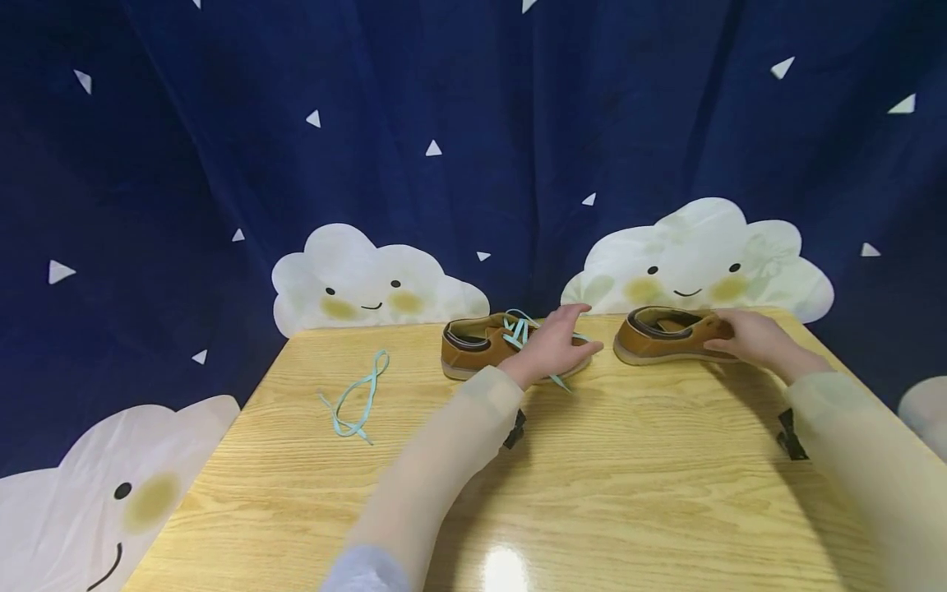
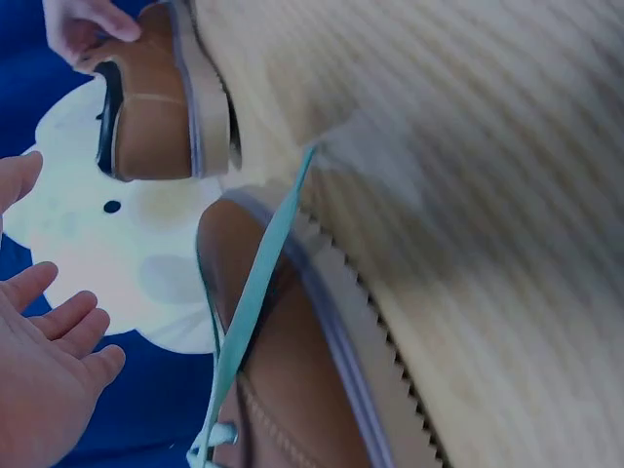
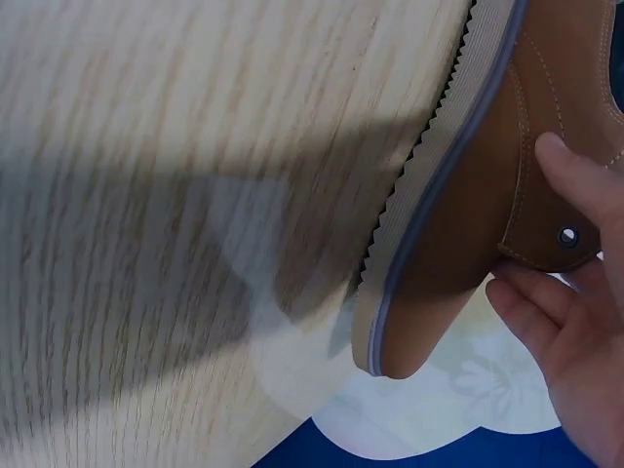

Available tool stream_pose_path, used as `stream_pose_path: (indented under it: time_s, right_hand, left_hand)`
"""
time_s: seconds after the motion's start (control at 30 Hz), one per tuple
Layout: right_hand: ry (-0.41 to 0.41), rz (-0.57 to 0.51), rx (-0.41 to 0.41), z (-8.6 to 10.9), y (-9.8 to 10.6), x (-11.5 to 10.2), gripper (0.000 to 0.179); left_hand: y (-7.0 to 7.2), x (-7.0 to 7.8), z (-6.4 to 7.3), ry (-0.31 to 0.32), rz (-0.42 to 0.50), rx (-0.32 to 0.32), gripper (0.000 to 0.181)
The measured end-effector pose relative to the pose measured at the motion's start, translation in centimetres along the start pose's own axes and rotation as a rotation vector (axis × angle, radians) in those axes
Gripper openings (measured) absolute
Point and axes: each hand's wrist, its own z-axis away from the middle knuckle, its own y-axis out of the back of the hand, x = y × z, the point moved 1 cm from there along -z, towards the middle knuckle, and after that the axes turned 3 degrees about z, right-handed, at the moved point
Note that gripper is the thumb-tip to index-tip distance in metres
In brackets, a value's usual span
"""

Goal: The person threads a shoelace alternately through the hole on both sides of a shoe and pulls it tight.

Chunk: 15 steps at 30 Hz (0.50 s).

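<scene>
A brown shoe (image 1: 466,358) with a light-blue shoelace (image 2: 255,302) threaded through it stands at the table's far edge. Over its front part is my left hand (image 1: 555,345), fingers spread and holding nothing; the left wrist view shows the hand (image 2: 44,375) apart from the shoe. To the right, my right hand (image 1: 758,335) grips a second brown shoe (image 1: 644,347) near its front. In the right wrist view the thumb lies on the eyelet flap of this shoe (image 3: 458,195), with fingers against the other side. One bare eyelet shows there, and no lace is visible.
A loose light-blue shoelace (image 1: 374,375) lies looped on the left of the wooden table (image 1: 592,501). Behind the table hangs a dark blue curtain (image 1: 473,82) printed with white clouds and triangles.
</scene>
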Motion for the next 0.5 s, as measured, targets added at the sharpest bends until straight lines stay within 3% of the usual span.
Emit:
stream_pose_path:
  time_s: [0.17, 0.5]
  right_hand:
    - [0.056, 0.025, 0.016, 0.7, 0.2, 0.1, 0.033]
    - [0.108, 0.019, -0.045, 3.2, 0.5, -1.5, 0.043]
  left_hand:
    - [-1.0, 0.4, -0.1, -0.016, 0.004, -0.037, 0.068]
    - [-2.0, 1.0, -0.2, -0.037, 0.033, -0.058, 0.071]
